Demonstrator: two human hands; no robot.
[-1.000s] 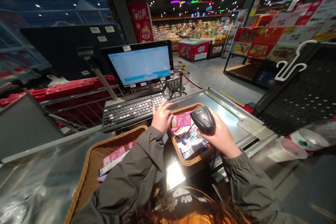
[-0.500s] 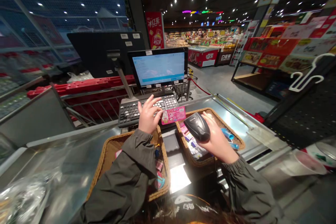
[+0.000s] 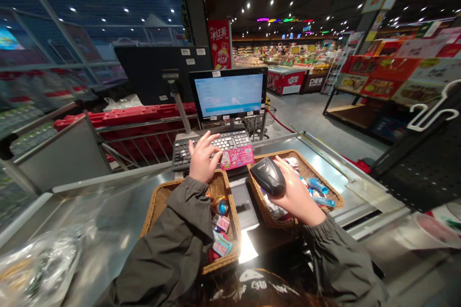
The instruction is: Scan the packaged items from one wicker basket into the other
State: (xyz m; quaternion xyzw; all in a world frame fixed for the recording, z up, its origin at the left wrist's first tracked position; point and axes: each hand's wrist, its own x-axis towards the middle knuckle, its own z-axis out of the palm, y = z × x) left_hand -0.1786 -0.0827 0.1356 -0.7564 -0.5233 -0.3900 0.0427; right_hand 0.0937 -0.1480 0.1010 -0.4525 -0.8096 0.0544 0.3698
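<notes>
Left hand (image 3: 201, 163), right hand (image 3: 296, 195): closed grips

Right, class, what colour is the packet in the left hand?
The packet is pink with white marks; head view.

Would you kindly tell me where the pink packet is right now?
In the head view the pink packet is near the centre, held by the left hand over the front edge of the keyboard, just left of the scanner in the right hand.

Dim hall under ceiling spotlights (image 3: 248, 5); glaring monitor (image 3: 229, 93); warped, blurred edges
</notes>
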